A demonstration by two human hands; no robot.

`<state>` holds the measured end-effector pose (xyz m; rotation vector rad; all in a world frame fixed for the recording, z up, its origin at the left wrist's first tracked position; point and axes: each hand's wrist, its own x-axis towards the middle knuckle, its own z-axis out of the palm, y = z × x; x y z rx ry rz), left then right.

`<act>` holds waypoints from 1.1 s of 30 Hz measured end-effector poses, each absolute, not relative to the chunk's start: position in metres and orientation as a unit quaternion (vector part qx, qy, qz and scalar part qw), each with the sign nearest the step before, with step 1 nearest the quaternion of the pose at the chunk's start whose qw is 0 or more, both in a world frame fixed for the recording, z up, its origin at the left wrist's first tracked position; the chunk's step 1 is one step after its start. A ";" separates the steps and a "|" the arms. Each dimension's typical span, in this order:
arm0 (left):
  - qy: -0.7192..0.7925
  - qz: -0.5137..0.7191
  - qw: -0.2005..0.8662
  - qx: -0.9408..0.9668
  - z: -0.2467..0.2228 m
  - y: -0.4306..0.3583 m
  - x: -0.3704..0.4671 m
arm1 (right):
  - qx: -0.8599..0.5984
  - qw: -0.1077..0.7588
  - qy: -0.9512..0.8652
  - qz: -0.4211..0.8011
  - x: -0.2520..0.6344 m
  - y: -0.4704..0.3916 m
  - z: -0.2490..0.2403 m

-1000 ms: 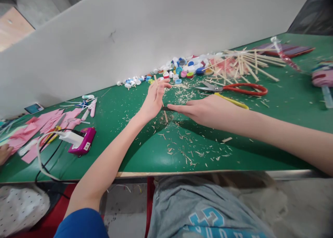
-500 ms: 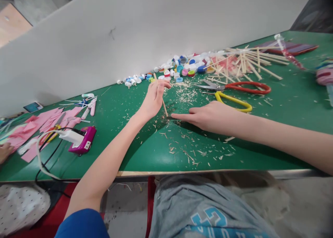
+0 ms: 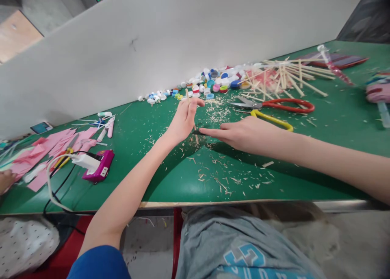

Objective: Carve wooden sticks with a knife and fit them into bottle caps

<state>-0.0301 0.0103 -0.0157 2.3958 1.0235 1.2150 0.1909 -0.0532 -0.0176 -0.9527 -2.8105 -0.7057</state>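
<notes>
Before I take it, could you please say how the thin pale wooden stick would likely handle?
The thin pale wooden stick is probably stiff, since it runs straight past the left hand. Its slimness suggests it is light and might snap if bent.

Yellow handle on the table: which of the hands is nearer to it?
Right. The right hand is just on the near side of the yellow handle, partly hiding it; the left hand, around a wooden stick, is farther off to its left.
</notes>
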 end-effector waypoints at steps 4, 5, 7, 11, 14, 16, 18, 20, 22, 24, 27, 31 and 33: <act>0.353 0.417 0.139 0.826 -0.015 0.008 -0.028 | -0.303 0.055 -0.920 -0.241 0.193 -0.052 -0.019; 0.354 0.416 0.141 0.826 -0.015 0.007 -0.028 | -0.300 0.055 -0.921 -0.244 0.194 -0.052 -0.019; 0.357 0.414 0.146 0.824 -0.015 0.007 -0.028 | -0.295 0.054 -0.922 -0.244 0.195 -0.052 -0.020; 0.367 0.417 0.149 0.818 -0.015 0.009 -0.031 | -0.277 0.039 -0.933 -0.226 0.198 -0.049 -0.027; 0.371 0.418 0.149 0.816 -0.015 0.010 -0.034 | -0.259 0.037 -0.940 -0.218 0.201 -0.048 -0.030; 0.372 0.418 0.150 0.815 -0.016 0.010 -0.035 | -0.258 0.043 -0.938 -0.225 0.201 -0.049 -0.028; 0.371 0.419 0.151 0.815 -0.016 0.010 -0.034 | -0.278 0.048 -0.928 -0.244 0.199 -0.050 -0.023; 0.371 0.419 0.152 0.815 -0.016 0.010 -0.033 | -0.301 0.046 -0.918 -0.255 0.198 -0.050 -0.019; 0.372 0.418 0.151 0.815 -0.015 0.009 -0.033 | -0.304 0.041 -0.920 -0.246 0.197 -0.048 -0.017; 0.372 0.416 0.150 0.816 -0.014 0.009 -0.032 | -0.296 0.036 -0.926 -0.231 0.197 -0.046 -0.017; 0.368 0.414 0.148 0.819 -0.014 0.008 -0.031 | -0.303 0.036 -0.926 -0.221 0.197 -0.045 -0.018; 0.366 0.415 0.145 0.820 -0.014 0.008 -0.032 | -0.332 0.020 -0.920 -0.205 0.195 -0.052 -0.014; 0.367 0.416 0.143 0.820 -0.015 0.010 -0.033 | -0.338 0.009 -0.921 -0.196 0.194 -0.055 -0.010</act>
